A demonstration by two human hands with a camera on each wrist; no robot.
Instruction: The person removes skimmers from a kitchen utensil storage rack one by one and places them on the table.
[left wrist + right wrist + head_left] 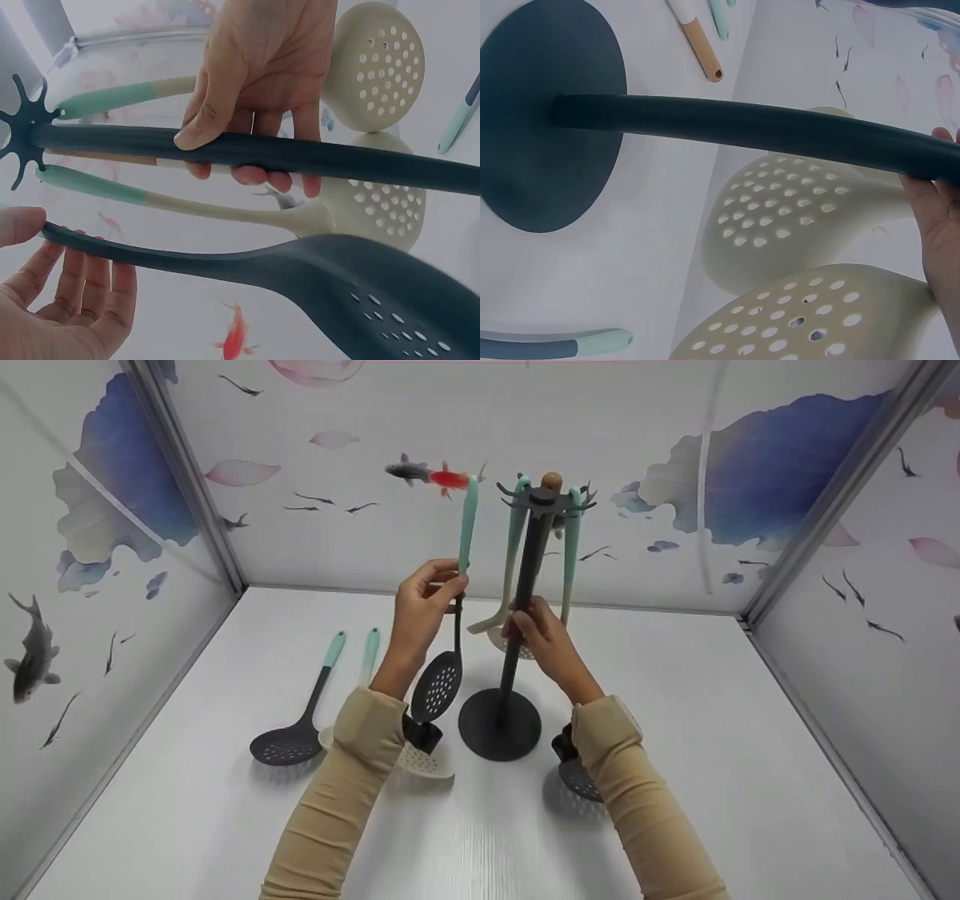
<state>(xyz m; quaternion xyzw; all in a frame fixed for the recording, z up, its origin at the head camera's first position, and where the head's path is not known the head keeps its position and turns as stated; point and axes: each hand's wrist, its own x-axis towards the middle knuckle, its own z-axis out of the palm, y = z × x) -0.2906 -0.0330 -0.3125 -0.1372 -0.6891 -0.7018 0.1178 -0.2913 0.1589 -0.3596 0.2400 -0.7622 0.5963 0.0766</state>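
Observation:
My left hand [426,611] pinches a black skimmer [437,688] where its neck meets the mint handle, keeping it upright with the perforated head down. My right hand [551,649] grips the black pole of a utensil stand [501,727]. Hooks [546,500] ring the top of the stand under a wooden knob. Cream utensils with mint handles hang there, among them two perforated heads [375,67] in the left wrist view. The held skimmer's handle tip is left of the hooks, apart from them. In the left wrist view, the left thumb and fingers [97,281] meet at its neck.
Another black skimmer [286,746] lies on the white table [480,840] at the left. A cream skimmer [427,763] lies partly behind my left forearm. Beside my right sleeve is a dark perforated utensil [579,781], partly covered. Patterned panels [450,405] enclose the table's back and sides.

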